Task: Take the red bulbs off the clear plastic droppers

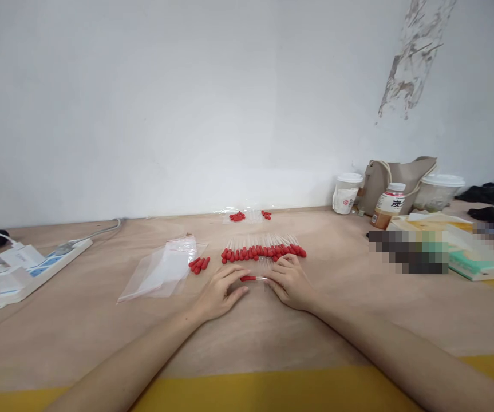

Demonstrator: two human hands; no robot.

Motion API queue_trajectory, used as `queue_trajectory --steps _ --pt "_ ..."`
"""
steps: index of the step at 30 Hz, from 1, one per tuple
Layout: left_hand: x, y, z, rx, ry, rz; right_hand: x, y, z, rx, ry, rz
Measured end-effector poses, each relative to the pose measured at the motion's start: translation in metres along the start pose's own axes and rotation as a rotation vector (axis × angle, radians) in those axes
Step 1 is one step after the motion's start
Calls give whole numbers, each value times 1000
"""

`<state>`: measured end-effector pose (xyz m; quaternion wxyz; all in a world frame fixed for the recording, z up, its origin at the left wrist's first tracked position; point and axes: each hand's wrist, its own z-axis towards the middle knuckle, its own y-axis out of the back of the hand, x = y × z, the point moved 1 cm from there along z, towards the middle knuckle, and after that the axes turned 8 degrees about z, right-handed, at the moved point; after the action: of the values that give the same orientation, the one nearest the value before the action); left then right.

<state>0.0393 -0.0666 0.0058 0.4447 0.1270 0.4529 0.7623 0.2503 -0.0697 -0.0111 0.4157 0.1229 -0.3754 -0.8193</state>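
Left hand (224, 290): at red bulb (248, 278) | Right hand (290, 284): holds clear tube (261, 278) | Beyond: row of red-ended tubes (260, 252)

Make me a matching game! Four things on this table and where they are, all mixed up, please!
Things:
1. Red-ended clear tube
2. Loose red pieces
3. Power strip
4. Bottle

Places:
A. In front of the grey bag
B. At the picture's left
C. Between the left hand and right hand
D. Beside clear plastic bags

Pairs: 1-C, 2-D, 3-B, 4-A
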Motion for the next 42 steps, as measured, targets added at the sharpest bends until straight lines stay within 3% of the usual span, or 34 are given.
queue_trajectory --steps 10,42 --pt "-4 -9 3 37 20 192 0 2 -3 4 58 77" --pt "-2 -8 -6 31 46 167 1 6 -5 30 57 103"
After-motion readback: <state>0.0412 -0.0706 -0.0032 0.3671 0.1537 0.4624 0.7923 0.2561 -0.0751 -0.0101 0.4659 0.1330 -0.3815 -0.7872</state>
